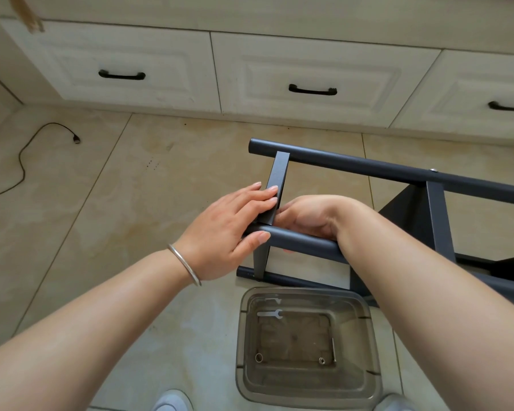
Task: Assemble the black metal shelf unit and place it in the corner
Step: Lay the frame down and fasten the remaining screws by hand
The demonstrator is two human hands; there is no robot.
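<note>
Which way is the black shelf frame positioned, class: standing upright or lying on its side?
Lying on its side. The shelf frame's long round posts run level above the tiled floor, toward the drawers.

Floor (107, 221): beige glossy tiles, stained, grout lines visible. Black shelf frame (368, 170) lies on its side at centre-right, lowest tube on the tiles. Clear plastic tub (365, 315) sits on the floor at bottom centre, just below the frame. Black cable (23, 161) with a plug end trails across the tiles at upper left.
</note>
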